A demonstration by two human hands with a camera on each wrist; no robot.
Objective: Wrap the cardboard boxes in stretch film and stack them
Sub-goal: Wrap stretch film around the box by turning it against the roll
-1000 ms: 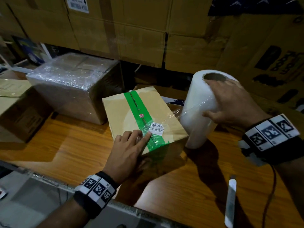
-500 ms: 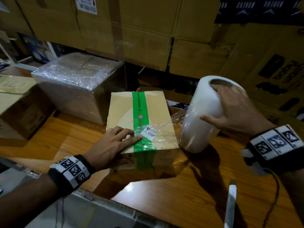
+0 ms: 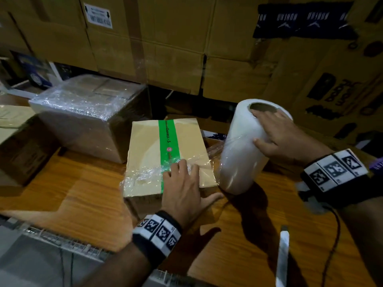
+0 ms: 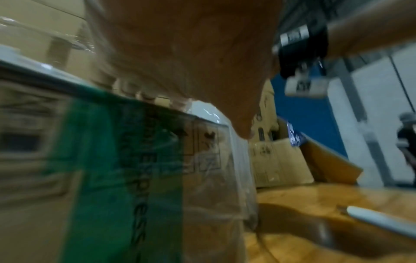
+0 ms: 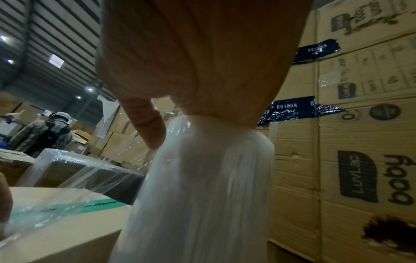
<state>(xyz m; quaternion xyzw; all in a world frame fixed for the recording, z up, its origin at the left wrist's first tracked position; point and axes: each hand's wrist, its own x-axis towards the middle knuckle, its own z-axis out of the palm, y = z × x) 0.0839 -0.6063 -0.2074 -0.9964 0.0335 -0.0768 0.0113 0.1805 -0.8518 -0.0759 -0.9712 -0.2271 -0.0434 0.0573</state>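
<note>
I've swung my left hand (image 3: 182,189) round, flat on the box (image 3: 149,150) pinning film, so my right hand (image 3: 284,137), at three o'clock, gripping the roll (image 3: 238,158), pulls taut.

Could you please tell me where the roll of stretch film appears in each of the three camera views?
Head: the roll of stretch film stands right of centre, tilted, under the right hand.
Left wrist: not in view; the left hand and the box fill the picture.
Right wrist: the roll fills the lower centre, below the palm.
Shared landmark: the box with green tape, at lower left in the right wrist view.
</note>
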